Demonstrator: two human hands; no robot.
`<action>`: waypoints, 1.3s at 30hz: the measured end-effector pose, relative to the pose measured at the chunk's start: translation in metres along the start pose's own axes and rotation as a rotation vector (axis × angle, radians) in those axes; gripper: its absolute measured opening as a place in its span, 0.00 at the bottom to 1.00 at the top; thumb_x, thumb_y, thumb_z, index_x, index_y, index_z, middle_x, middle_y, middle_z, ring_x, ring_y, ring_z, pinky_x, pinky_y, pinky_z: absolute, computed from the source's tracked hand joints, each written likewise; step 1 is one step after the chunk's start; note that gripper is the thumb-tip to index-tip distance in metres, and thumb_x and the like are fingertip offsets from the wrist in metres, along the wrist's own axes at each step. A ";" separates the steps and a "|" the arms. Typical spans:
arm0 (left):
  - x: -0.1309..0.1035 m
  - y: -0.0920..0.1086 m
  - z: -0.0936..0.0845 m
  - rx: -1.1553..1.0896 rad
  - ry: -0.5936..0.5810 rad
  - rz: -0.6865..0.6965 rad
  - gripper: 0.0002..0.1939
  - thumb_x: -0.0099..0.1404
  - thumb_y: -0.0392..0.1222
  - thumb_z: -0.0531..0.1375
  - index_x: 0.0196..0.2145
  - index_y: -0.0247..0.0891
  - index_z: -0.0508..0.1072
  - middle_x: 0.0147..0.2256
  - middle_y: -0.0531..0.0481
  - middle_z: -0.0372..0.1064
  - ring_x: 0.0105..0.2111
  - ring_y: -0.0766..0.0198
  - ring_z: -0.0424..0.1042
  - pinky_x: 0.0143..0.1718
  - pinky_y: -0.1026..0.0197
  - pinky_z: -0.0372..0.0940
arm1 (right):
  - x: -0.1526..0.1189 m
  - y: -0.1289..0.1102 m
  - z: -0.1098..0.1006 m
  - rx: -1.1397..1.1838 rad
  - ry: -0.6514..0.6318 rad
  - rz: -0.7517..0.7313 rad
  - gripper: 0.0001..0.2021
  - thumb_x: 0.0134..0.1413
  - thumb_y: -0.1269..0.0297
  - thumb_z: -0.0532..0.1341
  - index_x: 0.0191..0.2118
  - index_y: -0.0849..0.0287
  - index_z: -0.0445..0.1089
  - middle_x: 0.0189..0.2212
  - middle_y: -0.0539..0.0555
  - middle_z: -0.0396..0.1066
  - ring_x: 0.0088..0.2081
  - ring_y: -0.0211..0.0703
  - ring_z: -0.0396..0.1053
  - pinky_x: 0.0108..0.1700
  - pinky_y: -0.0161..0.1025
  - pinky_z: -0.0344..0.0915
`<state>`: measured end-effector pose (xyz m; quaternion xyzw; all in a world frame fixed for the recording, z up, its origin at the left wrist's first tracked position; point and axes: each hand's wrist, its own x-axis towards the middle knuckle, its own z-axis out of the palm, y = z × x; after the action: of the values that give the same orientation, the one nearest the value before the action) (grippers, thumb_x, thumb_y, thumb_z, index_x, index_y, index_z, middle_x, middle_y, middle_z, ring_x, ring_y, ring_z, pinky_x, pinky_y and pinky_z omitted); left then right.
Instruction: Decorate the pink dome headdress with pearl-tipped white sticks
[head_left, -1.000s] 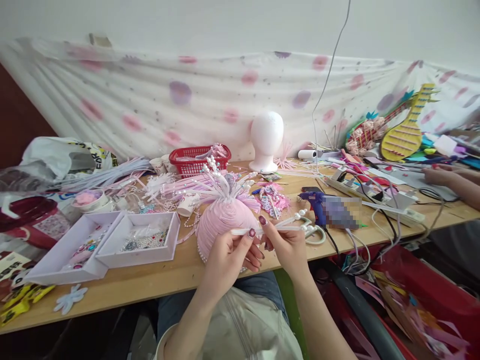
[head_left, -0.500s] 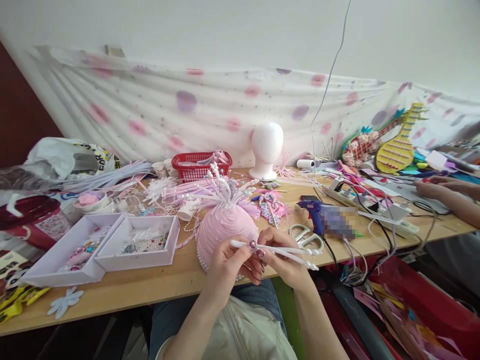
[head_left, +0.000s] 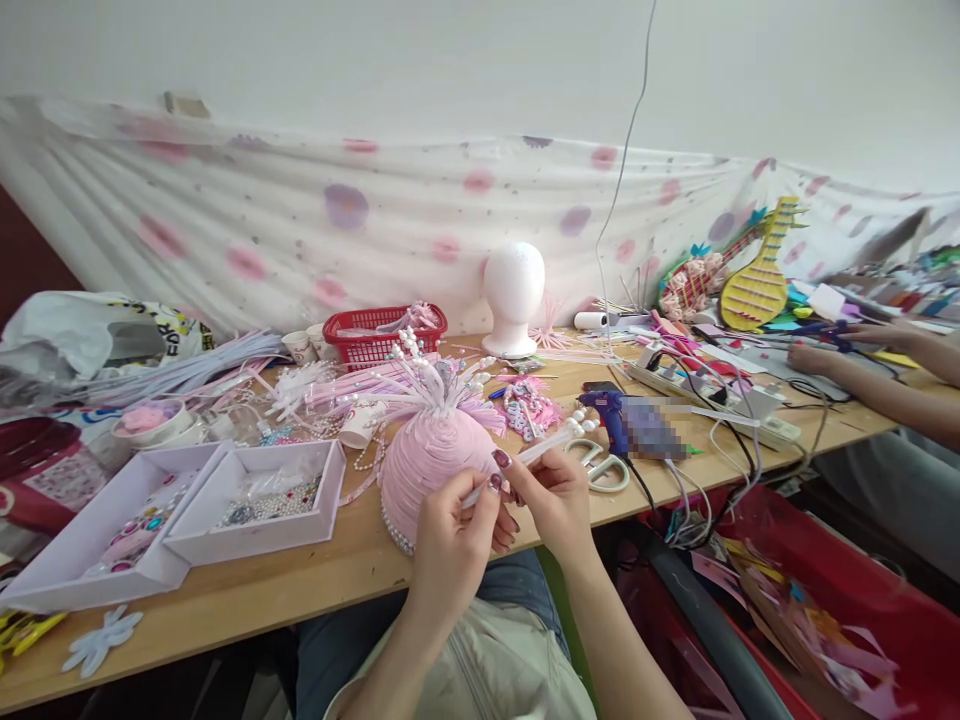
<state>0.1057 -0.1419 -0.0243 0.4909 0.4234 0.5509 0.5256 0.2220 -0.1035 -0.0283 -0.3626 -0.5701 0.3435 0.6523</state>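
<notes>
Both hands meet over the table's front edge, pinching a small bundle of white pipe cleaners [head_left: 550,443] with pearl beads on their far ends. My left hand [head_left: 452,535] is closed on the near ends. My right hand [head_left: 556,497] grips the bundle farther along, its thumb close to my left fingertips. The beaded ends point up and to the right. Just behind my left hand sits a dome-shaped pink headpiece [head_left: 429,455], wound with pink strands, topped by a beaded tuft and edged with pearls. My fingers partly hide the stems.
White-handled scissors [head_left: 609,474] and a blue glue gun [head_left: 616,418] lie to the right, near a power strip [head_left: 701,392]. White bead boxes [head_left: 259,535] stand left. Behind are a red basket [head_left: 386,345] and a foam head [head_left: 514,295]. Another person's hands [head_left: 821,360] are at far right.
The bundle has swung from pointing right to pointing up and right, its beaded ends closer together. My right hand has turned with it. The view has shifted slightly to the right.
</notes>
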 end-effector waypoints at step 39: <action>0.005 -0.010 0.005 0.808 0.323 0.410 0.10 0.64 0.39 0.53 0.25 0.41 0.66 0.19 0.50 0.66 0.20 0.62 0.67 0.24 0.62 0.50 | 0.002 0.011 0.006 -0.350 -0.003 -0.163 0.16 0.59 0.56 0.62 0.23 0.58 0.70 0.19 0.49 0.67 0.23 0.36 0.65 0.27 0.34 0.60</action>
<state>0.1120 -0.1363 -0.0327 0.6374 0.5743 0.5038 0.1005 0.2156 -0.0957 -0.0367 -0.4225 -0.6498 0.1857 0.6040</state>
